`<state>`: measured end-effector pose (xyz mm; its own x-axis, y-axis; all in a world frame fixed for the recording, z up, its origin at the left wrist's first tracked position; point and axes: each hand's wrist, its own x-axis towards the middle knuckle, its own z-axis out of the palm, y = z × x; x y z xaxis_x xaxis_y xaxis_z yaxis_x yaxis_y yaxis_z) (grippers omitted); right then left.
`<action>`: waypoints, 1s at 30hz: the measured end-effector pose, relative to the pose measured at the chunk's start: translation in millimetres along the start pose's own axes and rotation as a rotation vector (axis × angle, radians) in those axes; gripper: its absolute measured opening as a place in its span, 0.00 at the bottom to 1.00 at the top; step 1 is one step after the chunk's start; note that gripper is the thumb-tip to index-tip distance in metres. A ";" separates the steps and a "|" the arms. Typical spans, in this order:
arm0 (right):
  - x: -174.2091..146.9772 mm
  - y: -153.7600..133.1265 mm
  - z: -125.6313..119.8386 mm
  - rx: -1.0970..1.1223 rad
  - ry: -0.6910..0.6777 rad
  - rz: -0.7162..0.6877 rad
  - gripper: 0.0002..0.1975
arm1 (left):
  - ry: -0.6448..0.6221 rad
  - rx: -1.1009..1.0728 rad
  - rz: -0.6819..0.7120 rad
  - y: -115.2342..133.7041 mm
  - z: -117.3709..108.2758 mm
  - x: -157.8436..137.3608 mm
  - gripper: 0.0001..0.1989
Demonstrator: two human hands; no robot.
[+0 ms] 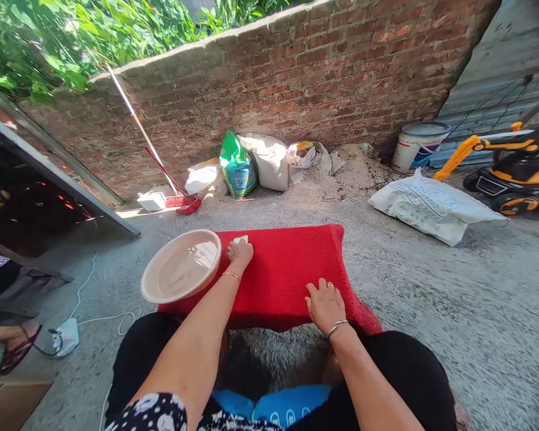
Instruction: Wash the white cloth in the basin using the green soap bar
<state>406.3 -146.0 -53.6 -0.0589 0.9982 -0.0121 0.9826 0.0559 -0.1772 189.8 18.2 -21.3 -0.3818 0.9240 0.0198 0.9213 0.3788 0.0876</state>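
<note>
The person's left hand [241,254] grips a small pale-green object [241,239] at the red cloth [287,263], just beside the basin [153,275]; the right hand [327,304] lies palm-down on the cloth, fingers loosely spread.

1 head-worn camera looks forward and down, close above the red cloth [284,269].
</note>
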 end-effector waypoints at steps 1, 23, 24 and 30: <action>0.2 0.5 0.0 0.000 -0.006 -0.003 0.13 | -0.005 0.001 0.008 9.7 5.4 -3.9 0.17; -0.3 0.3 -3.7 -0.038 -0.065 -0.048 0.13 | -0.085 -0.085 0.131 95.5 33.8 7.2 0.19; -0.4 0.2 -4.2 -0.045 -0.066 -0.046 0.13 | -0.106 -0.101 0.216 111.0 37.5 -3.5 0.18; -1.8 -1.4 -8.5 -0.047 -0.087 -0.045 0.12 | -0.145 -0.151 0.382 109.6 26.9 -12.5 0.20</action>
<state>406.5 -147.7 -45.1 -0.1161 0.9890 -0.0913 0.9856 0.1033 -0.1335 297.5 49.6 -38.8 0.0088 0.9982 -0.0596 0.9693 0.0061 0.2456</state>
